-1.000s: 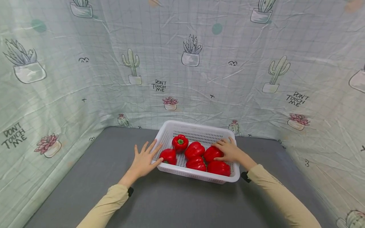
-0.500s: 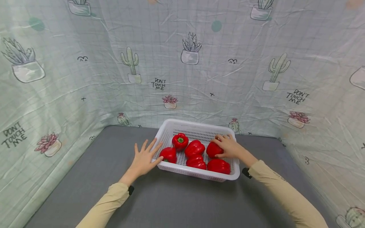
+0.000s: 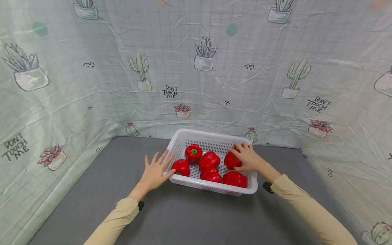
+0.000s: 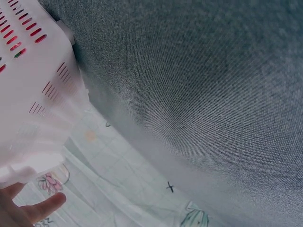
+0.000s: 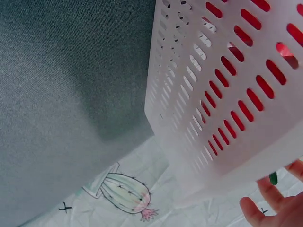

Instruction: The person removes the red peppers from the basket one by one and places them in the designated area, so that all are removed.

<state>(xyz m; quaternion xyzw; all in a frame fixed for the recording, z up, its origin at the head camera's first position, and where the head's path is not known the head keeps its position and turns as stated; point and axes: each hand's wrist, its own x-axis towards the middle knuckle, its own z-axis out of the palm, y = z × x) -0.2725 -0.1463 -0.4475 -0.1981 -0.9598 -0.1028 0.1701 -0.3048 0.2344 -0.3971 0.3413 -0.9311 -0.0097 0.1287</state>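
A white perforated plastic basket holds several red bell peppers. My right hand reaches over its right end and grips one red bell pepper, fingers over the far side and thumb on the near side. In the right wrist view, a green stem shows between the fingers, above the basket's rim. My left hand has its fingers spread, with fingertips and thumb on the basket's left rim. The left wrist view shows some of its fingers by the basket's white wall.
Two bell peppers lie in the basket's middle, a front one and a rear one. Another pepper sits in the near right corner, and two are at the left. Beneath is a grey tabletop; behind hangs a cactus-print curtain.
My right hand has shifted slightly right with the bell pepper, widening the gap between it and the middle peppers. The left hand and the basket have stayed in place.
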